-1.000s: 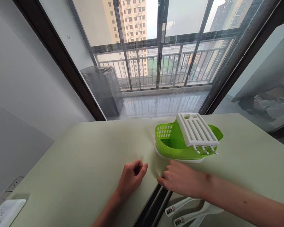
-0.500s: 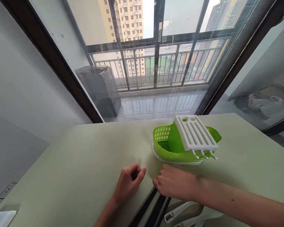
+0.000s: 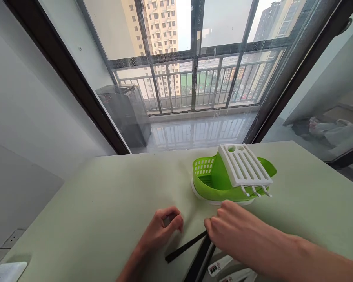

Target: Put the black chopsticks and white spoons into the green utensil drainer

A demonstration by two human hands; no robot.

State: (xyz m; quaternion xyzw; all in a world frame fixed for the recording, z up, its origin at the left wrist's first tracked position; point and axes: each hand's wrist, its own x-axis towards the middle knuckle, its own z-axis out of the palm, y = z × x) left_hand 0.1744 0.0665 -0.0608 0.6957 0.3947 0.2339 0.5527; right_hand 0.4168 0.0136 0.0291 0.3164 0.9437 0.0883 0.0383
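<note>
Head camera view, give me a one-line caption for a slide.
Right hand grips black chopsticks beside a curled left hand on a pale table, near a green utensil holder.

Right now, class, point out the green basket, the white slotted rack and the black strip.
green basket [image 3: 211, 184], head view, on its front wall
white slotted rack [image 3: 244, 166], head view, mid-slats
black strip [image 3: 184, 247], head view, mid-length

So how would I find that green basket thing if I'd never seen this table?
Look at the pale green table in front of the big window. Toward its right side, just beyond the person's right hand, sits the green basket on a white base. It is the only bright green thing there, with a slotted white rack slanting across its top.
</note>
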